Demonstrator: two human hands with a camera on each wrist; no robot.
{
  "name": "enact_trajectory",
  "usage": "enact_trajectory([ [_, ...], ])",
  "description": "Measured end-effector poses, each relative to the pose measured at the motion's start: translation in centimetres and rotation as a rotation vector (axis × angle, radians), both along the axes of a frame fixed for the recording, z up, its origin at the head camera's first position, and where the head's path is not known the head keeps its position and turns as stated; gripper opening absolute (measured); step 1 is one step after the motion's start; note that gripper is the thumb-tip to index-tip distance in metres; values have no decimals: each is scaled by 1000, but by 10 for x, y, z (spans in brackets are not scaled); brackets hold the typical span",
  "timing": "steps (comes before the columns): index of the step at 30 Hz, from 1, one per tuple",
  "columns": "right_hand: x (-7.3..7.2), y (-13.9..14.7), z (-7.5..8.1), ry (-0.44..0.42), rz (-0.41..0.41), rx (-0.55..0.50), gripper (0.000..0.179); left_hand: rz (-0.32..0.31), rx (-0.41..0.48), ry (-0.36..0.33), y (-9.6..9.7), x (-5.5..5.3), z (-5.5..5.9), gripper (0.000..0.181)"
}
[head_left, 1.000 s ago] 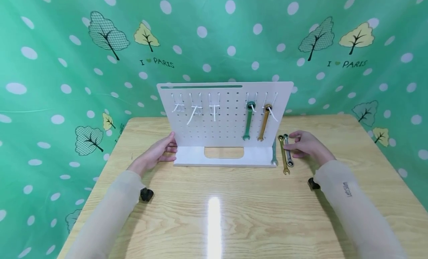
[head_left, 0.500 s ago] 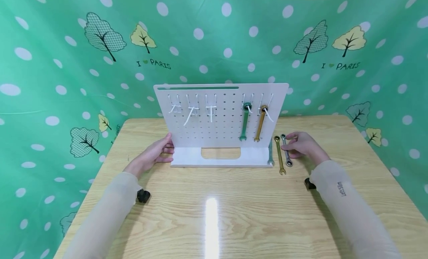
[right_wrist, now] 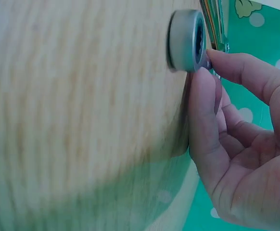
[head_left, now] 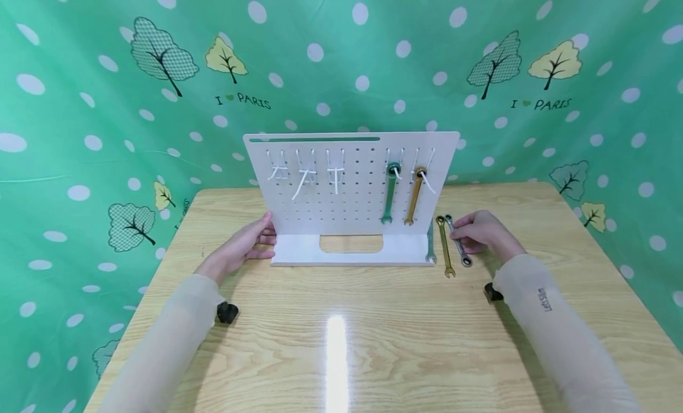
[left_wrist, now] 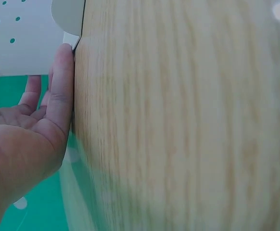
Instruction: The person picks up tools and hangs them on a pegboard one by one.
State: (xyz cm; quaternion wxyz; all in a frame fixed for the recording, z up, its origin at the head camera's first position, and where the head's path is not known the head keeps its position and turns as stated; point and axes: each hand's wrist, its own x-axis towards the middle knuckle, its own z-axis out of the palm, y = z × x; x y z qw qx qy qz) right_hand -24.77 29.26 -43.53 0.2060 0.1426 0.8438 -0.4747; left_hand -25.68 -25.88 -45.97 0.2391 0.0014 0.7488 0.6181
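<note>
Between the thumb and fingers of my right hand (head_left: 482, 230) is a silver ratchet wrench (head_left: 459, 245), pinched along its shaft. Its ring end (right_wrist: 182, 42) shows close up in the right wrist view, by the fingertips. My left hand (head_left: 241, 247) touches the left edge of a white pegboard (head_left: 349, 202) with fairly straight fingers; the left wrist view shows one finger against the base's corner. Left of the silver wrench lies a gold wrench (head_left: 445, 247). A teal wrench (head_left: 430, 244) lies by the right end of the base.
On the pegboard's right side, a green wrench (head_left: 390, 194) and a bronze wrench (head_left: 415, 198) hang from hooks. Several white hooks, including one at the left (head_left: 304, 182), carry nothing. A green patterned cloth (head_left: 341, 57) stands behind the wooden table (head_left: 267, 342).
My right fingers have closed on the silver wrench, and its lower end has swung slightly right, away from the gold wrench. The left hand stays at the board's edge. The head view has shifted slightly.
</note>
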Motion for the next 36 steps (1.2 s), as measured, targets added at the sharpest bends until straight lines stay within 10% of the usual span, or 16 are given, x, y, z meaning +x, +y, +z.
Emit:
enact_trajectory([
  [17,6,-13,3,68,115,110,36,11,5,-2,-3,0,2,90],
  [36,37,-12,33,-28,349,-147,41,6,21,-1,-1,1,0,87],
])
